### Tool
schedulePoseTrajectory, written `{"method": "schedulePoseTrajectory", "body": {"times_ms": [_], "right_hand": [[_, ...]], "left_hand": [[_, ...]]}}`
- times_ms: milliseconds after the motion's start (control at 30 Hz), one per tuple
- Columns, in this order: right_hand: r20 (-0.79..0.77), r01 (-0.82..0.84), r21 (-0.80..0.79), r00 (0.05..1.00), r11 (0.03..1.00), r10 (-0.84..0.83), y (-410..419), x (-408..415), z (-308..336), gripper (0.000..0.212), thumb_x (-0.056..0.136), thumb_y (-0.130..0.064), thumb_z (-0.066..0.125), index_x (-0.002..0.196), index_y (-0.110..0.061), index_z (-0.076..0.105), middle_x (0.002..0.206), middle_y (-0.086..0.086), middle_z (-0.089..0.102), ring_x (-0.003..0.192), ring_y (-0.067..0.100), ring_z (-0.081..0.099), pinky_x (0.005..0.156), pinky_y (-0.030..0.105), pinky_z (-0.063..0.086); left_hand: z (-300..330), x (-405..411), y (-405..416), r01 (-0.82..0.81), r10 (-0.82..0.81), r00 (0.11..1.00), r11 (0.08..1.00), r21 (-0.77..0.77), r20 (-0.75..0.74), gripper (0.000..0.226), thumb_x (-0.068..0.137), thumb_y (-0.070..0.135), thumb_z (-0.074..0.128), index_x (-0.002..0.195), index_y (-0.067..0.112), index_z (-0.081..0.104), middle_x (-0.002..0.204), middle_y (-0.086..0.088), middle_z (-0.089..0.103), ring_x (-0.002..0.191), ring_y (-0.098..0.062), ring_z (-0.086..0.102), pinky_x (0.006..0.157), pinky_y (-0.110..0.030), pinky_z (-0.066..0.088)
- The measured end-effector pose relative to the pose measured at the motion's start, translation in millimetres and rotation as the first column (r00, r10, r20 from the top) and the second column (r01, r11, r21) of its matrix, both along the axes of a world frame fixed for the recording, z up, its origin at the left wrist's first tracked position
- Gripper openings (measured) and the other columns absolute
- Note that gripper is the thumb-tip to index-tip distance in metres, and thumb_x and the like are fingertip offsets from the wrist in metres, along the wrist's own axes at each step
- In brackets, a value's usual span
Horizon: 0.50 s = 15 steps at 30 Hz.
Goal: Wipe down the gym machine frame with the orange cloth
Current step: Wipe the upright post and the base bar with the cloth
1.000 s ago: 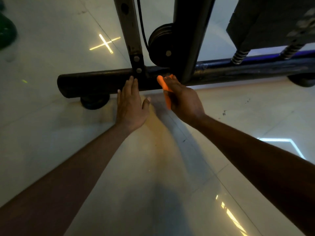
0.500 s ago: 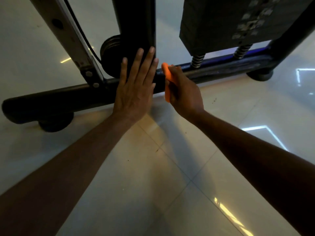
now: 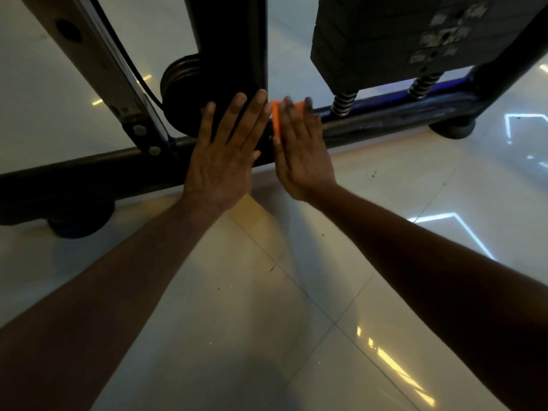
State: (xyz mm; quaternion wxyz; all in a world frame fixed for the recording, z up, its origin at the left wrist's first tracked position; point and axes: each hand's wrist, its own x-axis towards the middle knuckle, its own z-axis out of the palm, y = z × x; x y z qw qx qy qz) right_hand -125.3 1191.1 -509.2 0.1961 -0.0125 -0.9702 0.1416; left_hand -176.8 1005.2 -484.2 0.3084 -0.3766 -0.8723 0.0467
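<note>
The gym machine's dark frame has a low horizontal base bar (image 3: 89, 173) running across the floor and a black upright post (image 3: 228, 48) rising from it. My left hand (image 3: 225, 155) lies flat with spread fingers against the foot of that post. My right hand (image 3: 299, 146) presses the folded orange cloth (image 3: 276, 120) against the base bar just right of the post. Only a strip of the cloth shows beside my fingers.
A grey slanted strut (image 3: 98, 66) with a black cable bolts to the bar at left, beside a round pulley (image 3: 175, 81). The weight stack (image 3: 415, 34) sits on springs at upper right. Rubber feet (image 3: 452, 130) rest on the glossy tiled floor (image 3: 267, 307).
My view has swung right along the frame. My left hand rose from the floor to the post. My right hand flattened on the cloth and stayed near the post.
</note>
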Motion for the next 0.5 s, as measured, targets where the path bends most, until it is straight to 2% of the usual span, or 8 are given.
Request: {"method": "schedulePoseTrajectory", "body": {"times_ms": [133, 267, 333, 433, 500], "right_hand": [[0.005, -0.059, 0.112, 0.998, 0.992, 0.059, 10.2, -1.8, -5.7, 0.068, 0.116, -0.039, 0.031, 0.174, -0.009, 0.012, 0.182, 0.013, 0.007, 0.169, 0.036, -0.001, 0.136, 0.058, 0.004], [-0.007, 0.092, 0.035, 0.996, 0.995, -0.092, 51.1, 7.6, -4.4, 0.069, 0.112, -0.033, 0.039, 0.174, -0.01, 0.015, 0.181, 0.014, 0.013, 0.169, 0.034, 0.003, 0.137, 0.056, 0.005], [-0.044, 0.099, 0.009, 0.994, 0.995, -0.098, 29.8, 5.8, -4.2, 0.067, 0.111, -0.025, 0.037, 0.173, -0.008, 0.018, 0.181, 0.017, 0.013, 0.168, 0.039, 0.004, 0.136, 0.06, 0.007], [-0.045, -0.036, 0.022, 0.998, 0.999, 0.037, 4.5, 3.2, -8.9, 0.068, 0.11, -0.017, 0.042, 0.173, -0.009, 0.018, 0.182, 0.014, 0.01, 0.168, 0.037, 0.0, 0.134, 0.061, 0.011], [-0.037, -0.093, 0.049, 0.995, 0.994, 0.095, 18.4, 6.5, -8.4, 0.068, 0.111, -0.017, 0.045, 0.173, -0.01, 0.017, 0.182, 0.012, 0.01, 0.169, 0.034, 0.001, 0.135, 0.06, 0.012]], "left_hand": [[-3.1, 0.6, 0.3, 0.007, -0.008, 0.999, 1.0, 0.023, 0.036, 0.077, 0.114, 0.033, 0.043, 0.173, 0.015, -0.004, 0.181, -0.006, -0.009, 0.166, -0.028, -0.009, 0.131, -0.054, -0.008], [-3.0, 2.2, -2.8, 0.017, -0.018, 0.998, 1.0, 0.025, 0.065, 0.077, 0.114, 0.03, 0.041, 0.173, 0.015, -0.006, 0.176, -0.002, -0.02, 0.161, -0.024, -0.022, 0.132, -0.053, -0.01], [-3.1, 3.2, 0.0, 0.008, -0.011, 0.997, 1.0, 0.03, 0.081, 0.077, 0.114, 0.031, 0.041, 0.172, 0.015, -0.006, 0.179, -0.004, -0.016, 0.162, -0.026, -0.02, 0.132, -0.054, -0.009], [-8.9, 6.3, 9.7, -0.03, 0.025, 0.996, 0.998, 0.05, 0.088, 0.079, 0.113, 0.035, 0.044, 0.173, 0.014, -0.004, 0.18, -0.009, -0.009, 0.165, -0.033, -0.01, 0.132, -0.056, -0.003], [-13.0, 7.1, 13.8, -0.048, 0.044, 0.996, 0.997, 0.06, 0.076, 0.08, 0.113, 0.037, 0.046, 0.173, 0.014, -0.001, 0.18, -0.011, -0.004, 0.164, -0.036, -0.003, 0.133, -0.057, 0.0]]}}
